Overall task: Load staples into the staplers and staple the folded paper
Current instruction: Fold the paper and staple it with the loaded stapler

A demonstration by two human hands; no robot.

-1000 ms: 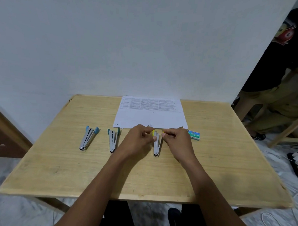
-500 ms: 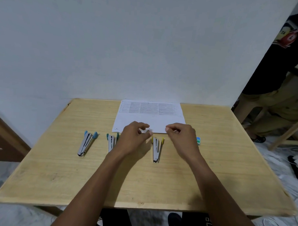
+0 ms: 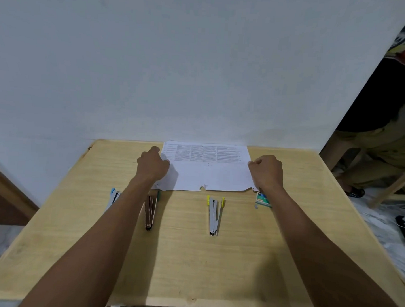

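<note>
Both hands gripped the white printed paper sheet [image 3: 207, 176] at the far edge of the wooden table [image 3: 193, 268], left hand [image 3: 153, 165] and right hand [image 3: 267, 171] each pinching a side edge with curled fingers. They had left the open yellow-tipped metal stapler [image 3: 214, 214] mid-table, so folding seemed next.

head cam | looks forward-down | over table [image 3: 193, 268] | wall behind
</note>
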